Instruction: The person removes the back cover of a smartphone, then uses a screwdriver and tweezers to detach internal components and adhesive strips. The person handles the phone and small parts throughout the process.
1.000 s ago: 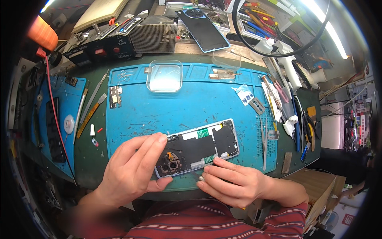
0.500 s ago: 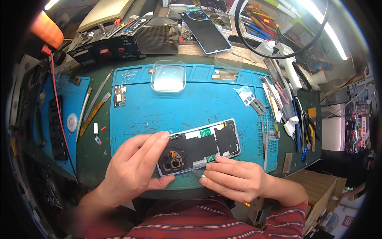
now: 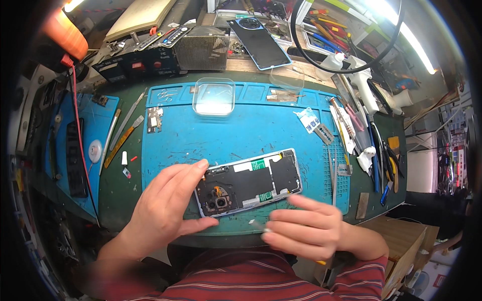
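- This place looks like a small phone repair workshop;
- a phone has its back off, so its insides show;
- a big blue mat, with little trays along its far edge, covers much of the green counter;
- a small circuit board sits on the mat;
- tools lie about, like a yellow knife and a razor blade;
- lots of colourful tool handles are bunched at the back;
- a black machine with a red switch stands behind the mat.
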`<state>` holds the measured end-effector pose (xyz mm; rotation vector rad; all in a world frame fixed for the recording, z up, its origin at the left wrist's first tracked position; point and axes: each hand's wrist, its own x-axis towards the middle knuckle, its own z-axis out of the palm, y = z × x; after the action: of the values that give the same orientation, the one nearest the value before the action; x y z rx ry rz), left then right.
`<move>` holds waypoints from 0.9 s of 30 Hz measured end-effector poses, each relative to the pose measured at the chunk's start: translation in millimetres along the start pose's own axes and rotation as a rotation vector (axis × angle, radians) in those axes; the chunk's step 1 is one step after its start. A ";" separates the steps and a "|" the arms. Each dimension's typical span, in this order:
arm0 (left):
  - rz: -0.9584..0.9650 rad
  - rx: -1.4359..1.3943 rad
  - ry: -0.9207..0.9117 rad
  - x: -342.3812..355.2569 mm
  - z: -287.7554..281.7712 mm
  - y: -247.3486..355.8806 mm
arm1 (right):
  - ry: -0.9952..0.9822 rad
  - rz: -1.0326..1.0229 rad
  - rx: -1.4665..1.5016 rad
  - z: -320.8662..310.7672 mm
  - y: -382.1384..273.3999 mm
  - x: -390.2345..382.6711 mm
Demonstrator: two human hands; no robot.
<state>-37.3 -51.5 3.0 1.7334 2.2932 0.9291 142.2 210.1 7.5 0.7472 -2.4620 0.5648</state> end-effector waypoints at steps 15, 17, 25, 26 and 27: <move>-0.096 -0.035 -0.130 3.0 -13.4 13.0 | -0.045 0.662 -0.586 -56.1 27.4 -41.9; -0.088 -0.042 -0.120 0.7 -11.7 11.0 | -0.114 0.778 -0.380 -47.7 16.2 -36.5; -0.071 -0.097 -0.076 -7.3 -6.3 4.1 | -0.015 0.837 -0.281 -41.4 18.7 -27.9; -0.072 -0.093 -0.076 -7.5 -6.4 4.2 | 0.022 0.838 -0.275 -43.8 17.9 -28.9; -0.073 -0.088 -0.076 -7.7 -6.8 4.4 | 0.012 0.846 -0.208 -46.1 18.6 -31.1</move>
<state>-34.1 -60.5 8.8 1.6106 2.2175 0.9195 169.2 260.2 21.7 -0.4204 -2.6975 0.5712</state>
